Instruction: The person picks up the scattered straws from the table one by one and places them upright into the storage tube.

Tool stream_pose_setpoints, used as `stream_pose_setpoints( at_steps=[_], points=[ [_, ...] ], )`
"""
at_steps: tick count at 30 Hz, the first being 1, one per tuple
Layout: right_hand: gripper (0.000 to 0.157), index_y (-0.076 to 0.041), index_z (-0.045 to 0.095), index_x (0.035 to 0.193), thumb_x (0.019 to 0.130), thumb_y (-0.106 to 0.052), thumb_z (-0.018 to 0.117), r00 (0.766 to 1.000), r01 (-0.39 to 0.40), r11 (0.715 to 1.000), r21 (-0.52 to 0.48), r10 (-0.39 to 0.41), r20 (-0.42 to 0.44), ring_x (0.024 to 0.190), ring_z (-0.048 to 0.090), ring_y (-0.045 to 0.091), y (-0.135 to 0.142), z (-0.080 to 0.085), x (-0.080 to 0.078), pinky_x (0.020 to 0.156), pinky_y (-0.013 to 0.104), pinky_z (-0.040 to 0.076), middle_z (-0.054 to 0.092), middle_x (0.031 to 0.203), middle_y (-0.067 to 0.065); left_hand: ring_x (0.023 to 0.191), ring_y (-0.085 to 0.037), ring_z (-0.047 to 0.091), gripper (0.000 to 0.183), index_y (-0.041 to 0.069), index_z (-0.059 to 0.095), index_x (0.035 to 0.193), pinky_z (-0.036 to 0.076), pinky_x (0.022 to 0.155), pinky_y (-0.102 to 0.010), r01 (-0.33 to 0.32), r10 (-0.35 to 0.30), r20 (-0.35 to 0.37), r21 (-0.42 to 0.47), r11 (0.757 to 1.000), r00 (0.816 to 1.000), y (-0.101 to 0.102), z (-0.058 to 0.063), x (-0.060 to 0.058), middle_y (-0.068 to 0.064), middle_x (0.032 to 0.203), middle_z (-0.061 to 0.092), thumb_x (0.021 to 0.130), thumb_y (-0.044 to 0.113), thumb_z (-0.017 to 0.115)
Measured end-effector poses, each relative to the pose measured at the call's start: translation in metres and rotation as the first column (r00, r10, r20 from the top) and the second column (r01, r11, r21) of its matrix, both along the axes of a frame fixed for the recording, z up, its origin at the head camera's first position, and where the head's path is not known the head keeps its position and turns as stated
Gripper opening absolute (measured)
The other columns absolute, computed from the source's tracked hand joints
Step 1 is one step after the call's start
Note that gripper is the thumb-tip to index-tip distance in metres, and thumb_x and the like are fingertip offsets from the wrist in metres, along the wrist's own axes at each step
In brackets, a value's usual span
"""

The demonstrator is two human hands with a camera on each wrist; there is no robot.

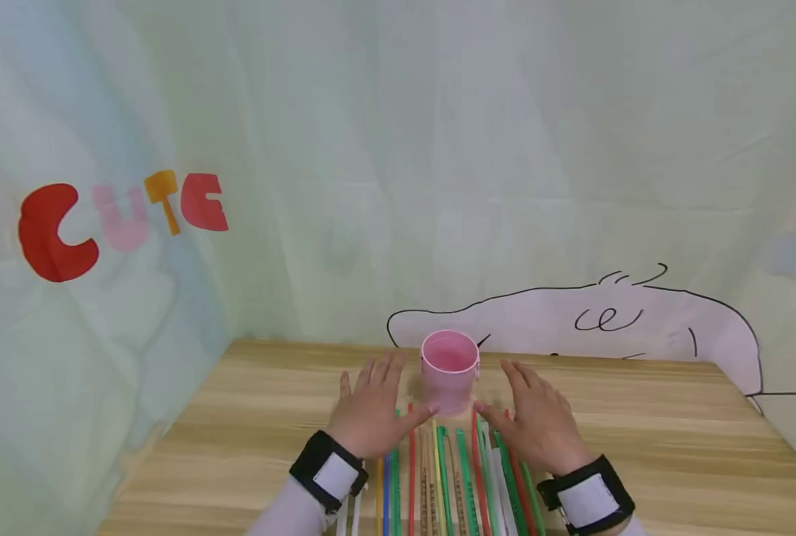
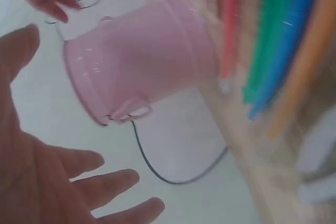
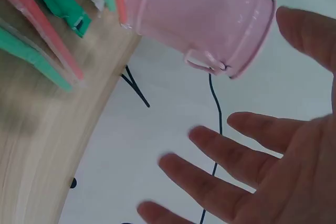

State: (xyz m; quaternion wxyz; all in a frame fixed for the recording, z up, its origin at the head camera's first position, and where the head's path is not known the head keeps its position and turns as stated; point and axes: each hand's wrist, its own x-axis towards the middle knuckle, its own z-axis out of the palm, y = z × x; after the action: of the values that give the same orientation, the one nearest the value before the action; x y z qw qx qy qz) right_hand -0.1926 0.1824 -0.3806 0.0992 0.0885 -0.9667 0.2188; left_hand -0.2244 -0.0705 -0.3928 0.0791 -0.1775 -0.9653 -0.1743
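Note:
A small pink bucket [image 1: 448,391] stands upright on the table, with its mouth up and a small handle lug on each side. My left hand [image 1: 369,413] is held to the left of it, fingers spread and straight, palm towards it. On the other side my right hand [image 1: 537,423] mirrors this, fingers spread. Both thumbs point in towards the bucket's base, and each hand holds nothing. Below and between the hands lies a row of long thin straw-like sticks, among them a red stick [image 1: 412,476], a blue stick [image 2: 286,51] and a green stick [image 3: 58,6].
The wooden table [image 1: 672,439] reaches back to a pale fabric backdrop [image 1: 505,149]. Printed on the cloth is a white cartoon figure [image 1: 532,320], behind the bucket. Coloured letters [image 1: 59,238] hang at the left. Two white sticks [image 1: 349,514] lie near my left wrist.

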Motion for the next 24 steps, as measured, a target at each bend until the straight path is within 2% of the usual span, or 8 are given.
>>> stream_pose_setpoints(
  at_steps=[2, 3, 6, 9, 11, 14, 18, 24],
  points=[
    [0.079, -0.004, 0.04, 0.144, 0.089, -0.057, 0.059, 1.0, 0.0, 0.999, -0.048, 0.001, 0.016, 0.118, 0.047, 0.041, 0.005, 0.004, 0.0, 0.091, 0.066, 0.043, 0.05, 0.137, 0.023, 0.136, -0.035, 0.023, 0.103, 0.014, 0.018, 0.154, 0.022, 0.105, -0.07, 0.049, -0.053, 0.047, 0.1, 0.994, 0.997, -0.003, 0.002, -0.004, -0.013, 0.155, 0.027, 0.08, 0.078, 0.05],
    [0.075, -0.005, 0.043, 0.141, 0.089, -0.054, 0.062, 0.999, 0.003, 0.997, -0.072, 0.0, 0.032, 0.112, 0.053, 0.038, 0.009, 0.005, 0.0, 0.086, 0.061, 0.048, 0.055, 0.131, 0.022, 0.136, -0.034, 0.024, 0.105, 0.012, 0.016, 0.155, 0.025, 0.106, -0.069, 0.079, -0.094, 0.082, 0.172, 0.982, 0.992, -0.004, 0.003, -0.007, -0.014, 0.155, 0.027, 0.08, 0.075, 0.055],
    [0.06, -0.008, 0.055, 0.128, 0.086, -0.049, 0.068, 0.992, 0.035, 0.991, -0.128, -0.019, 0.126, 0.09, 0.062, 0.025, 0.023, 0.007, 0.006, 0.07, 0.046, 0.056, 0.067, 0.107, 0.014, 0.136, -0.032, 0.025, 0.11, 0.013, 0.009, 0.155, 0.03, 0.106, -0.064, 0.133, -0.218, 0.194, 0.375, 0.917, 0.956, -0.009, 0.004, -0.015, -0.016, 0.154, 0.027, 0.079, 0.063, 0.068],
    [0.04, -0.01, 0.065, 0.105, 0.083, -0.043, 0.073, 0.968, 0.056, 0.991, -0.122, -0.024, 0.25, 0.072, 0.058, 0.016, 0.035, 0.0, 0.016, 0.059, 0.036, 0.051, 0.067, 0.084, 0.004, 0.136, -0.03, 0.025, 0.113, 0.015, 0.004, 0.155, 0.03, 0.106, -0.063, 0.149, -0.308, 0.257, 0.494, 0.857, 0.916, -0.013, 0.002, -0.023, -0.014, 0.155, 0.026, 0.077, 0.053, 0.076],
    [0.03, -0.012, 0.065, 0.091, 0.082, -0.04, 0.074, 0.941, 0.057, 0.994, -0.097, -0.02, 0.339, 0.065, 0.053, 0.015, 0.041, -0.008, 0.023, 0.055, 0.033, 0.046, 0.062, 0.075, 0.0, 0.136, -0.028, 0.025, 0.115, 0.017, 0.003, 0.156, 0.03, 0.106, -0.062, 0.159, -0.331, 0.265, 0.511, 0.845, 0.906, -0.013, -0.001, -0.028, -0.012, 0.155, 0.026, 0.075, 0.052, 0.077],
    [0.026, -0.015, 0.062, 0.077, 0.08, -0.037, 0.076, 0.916, 0.013, 0.999, -0.051, 0.008, 0.402, 0.059, 0.048, 0.016, 0.047, -0.021, 0.033, 0.052, 0.032, 0.039, 0.057, 0.066, -0.002, 0.137, -0.026, 0.024, 0.118, 0.019, 0.002, 0.156, 0.031, 0.105, -0.062, 0.158, -0.348, 0.271, 0.54, 0.827, 0.897, -0.011, -0.006, -0.035, -0.011, 0.156, 0.025, 0.073, 0.052, 0.08],
    [0.027, -0.015, 0.059, 0.068, 0.075, -0.033, 0.078, 0.919, -0.025, 1.0, -0.011, 0.028, 0.394, 0.055, 0.045, 0.015, 0.049, -0.032, 0.041, 0.05, 0.029, 0.033, 0.053, 0.059, -0.003, 0.137, -0.027, 0.024, 0.12, 0.019, 0.003, 0.156, 0.033, 0.104, -0.064, 0.142, -0.356, 0.29, 0.563, 0.814, 0.888, -0.003, -0.009, -0.041, -0.01, 0.156, 0.026, 0.071, 0.051, 0.081],
    [0.029, -0.014, 0.059, 0.068, 0.071, -0.034, 0.08, 0.886, 0.038, 0.999, 0.018, -0.042, 0.463, 0.058, 0.046, 0.017, 0.047, -0.031, 0.046, 0.052, 0.03, 0.033, 0.055, 0.061, -0.001, 0.136, -0.024, 0.025, 0.121, 0.019, 0.004, 0.156, 0.03, 0.105, -0.065, 0.166, -0.395, 0.283, 0.591, 0.79, 0.874, 0.01, -0.005, -0.044, -0.004, 0.154, 0.03, 0.07, 0.047, 0.084]
  ],
)
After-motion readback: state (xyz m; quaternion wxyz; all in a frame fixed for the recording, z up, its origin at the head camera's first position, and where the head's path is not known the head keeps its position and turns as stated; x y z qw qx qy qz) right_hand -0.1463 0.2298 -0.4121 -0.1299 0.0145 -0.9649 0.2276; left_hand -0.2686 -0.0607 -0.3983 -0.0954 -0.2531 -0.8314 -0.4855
